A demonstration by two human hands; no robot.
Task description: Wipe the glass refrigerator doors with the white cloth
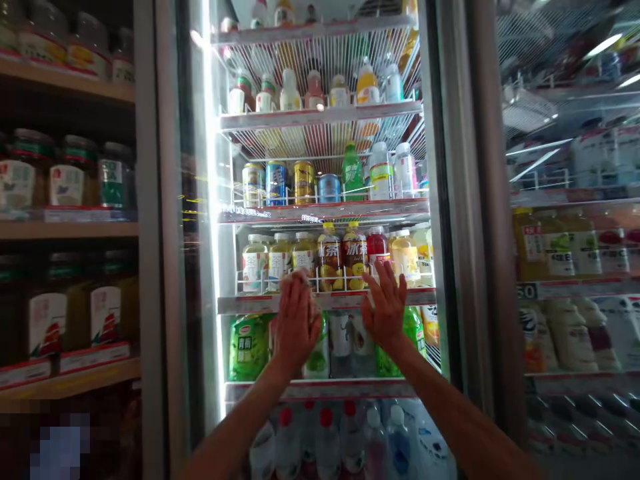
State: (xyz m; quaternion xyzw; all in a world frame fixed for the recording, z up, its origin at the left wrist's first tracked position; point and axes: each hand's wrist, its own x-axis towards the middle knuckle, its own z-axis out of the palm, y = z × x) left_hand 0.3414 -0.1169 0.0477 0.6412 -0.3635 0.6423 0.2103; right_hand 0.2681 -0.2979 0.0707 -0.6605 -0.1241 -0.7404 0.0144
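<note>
My left hand (295, 317) is raised in front of the lit drinks fridge, its fingers pressed over a pale crumpled cloth (314, 308). Level with it, to the right, my right hand (387, 303) holds nothing, and its fingers are spread. Both hands are at the height of the shelf edge (345, 300) below the bottled teas. Nearest the hands are brown bottles with yellow caps (330, 257) and a red-capped bottle (377, 245). Whether my palms touch the glass door cannot be made out.
Green drink packs (249, 347) stand on the shelf below, with red-capped bottles (326, 433) under them. Cans (303, 181) line a higher shelf. A metal door frame (465, 200) borders the right side. Wooden shelves with jars (67, 173) are at left; another fridge is at right.
</note>
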